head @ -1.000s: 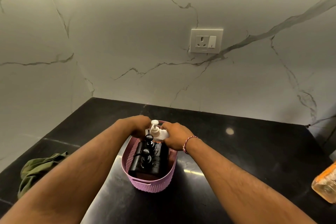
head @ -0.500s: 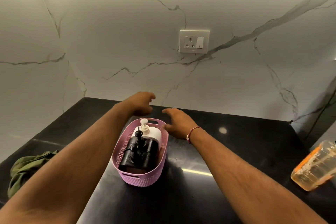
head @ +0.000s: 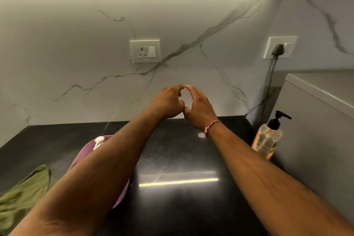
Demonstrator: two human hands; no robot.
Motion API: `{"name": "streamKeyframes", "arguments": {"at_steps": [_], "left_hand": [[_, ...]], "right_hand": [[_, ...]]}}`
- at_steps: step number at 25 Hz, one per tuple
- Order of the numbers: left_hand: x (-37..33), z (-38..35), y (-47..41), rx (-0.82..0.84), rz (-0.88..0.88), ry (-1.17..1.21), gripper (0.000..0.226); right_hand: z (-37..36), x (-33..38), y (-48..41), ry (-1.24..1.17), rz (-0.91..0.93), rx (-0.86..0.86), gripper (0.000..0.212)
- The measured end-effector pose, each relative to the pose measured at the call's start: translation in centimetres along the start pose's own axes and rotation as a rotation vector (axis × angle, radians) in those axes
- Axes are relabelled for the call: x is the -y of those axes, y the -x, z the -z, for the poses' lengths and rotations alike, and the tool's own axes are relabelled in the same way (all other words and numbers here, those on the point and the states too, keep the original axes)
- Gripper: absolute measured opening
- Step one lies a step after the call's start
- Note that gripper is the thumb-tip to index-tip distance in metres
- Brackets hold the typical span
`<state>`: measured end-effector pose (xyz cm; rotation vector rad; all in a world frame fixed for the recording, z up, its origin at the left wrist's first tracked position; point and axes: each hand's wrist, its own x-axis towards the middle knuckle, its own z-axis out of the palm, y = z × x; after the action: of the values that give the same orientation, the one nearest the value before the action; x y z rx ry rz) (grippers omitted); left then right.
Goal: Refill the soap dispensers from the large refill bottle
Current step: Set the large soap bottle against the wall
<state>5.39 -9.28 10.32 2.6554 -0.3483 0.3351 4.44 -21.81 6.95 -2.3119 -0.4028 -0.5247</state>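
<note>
Where the crumpled olive-green cloth [head: 23,193] lies: on the black stone counter [head: 178,159], nearest the person, far left of the clear upright refill bottle with black pump and orange label [head: 267,140].
Basket: a purple woven-plastic basket [head: 86,151], well left of that bottle and mostly hidden under the left forearm. One white pump head [head: 98,141] pokes out.
Bottle: at the counter's right end, just beside a grey unit [head: 316,120]. Its long axis is vertical and the spout points right.
Left hand [head: 166,104]: raised up and left of the bottle, fingers loosely curled, grasping nothing.
Right hand [head: 199,107]: beside it, fingers nearly straight and empty. The two hands' fingertips meet.
Coming move: probably fetching the bottle, which lies right of and lower than both hands. The right hand is nearer.
Wall: a white socket [head: 145,51] sits up and left of the bottle, a plugged one [head: 280,48] above it.
Writing: the bottle's label is too blurred to read.
</note>
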Motion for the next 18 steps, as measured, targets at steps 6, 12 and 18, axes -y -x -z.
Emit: {"name": "streamKeyframes", "arguments": {"at_steps": [6,12,18], "left_hand": [[-8.7,-5.0,-2.2,0.023,-0.120,0.117,0.060],[-14.2,-9.2,-3.1,-0.012,-0.187,0.280,0.064],[-17.2,-13.9,-2.6,0.123,-0.158,0.340,0.067]], "right_hand": [[7.1,-5.8,2.0,0.133,-0.095,-0.159,0.067],[11.8,-10.5,3.9,0.354,-0.153,-0.317,0.069],[14.9,-15.0,6.2,0.194,-0.231,-0.629,0.060]]}}
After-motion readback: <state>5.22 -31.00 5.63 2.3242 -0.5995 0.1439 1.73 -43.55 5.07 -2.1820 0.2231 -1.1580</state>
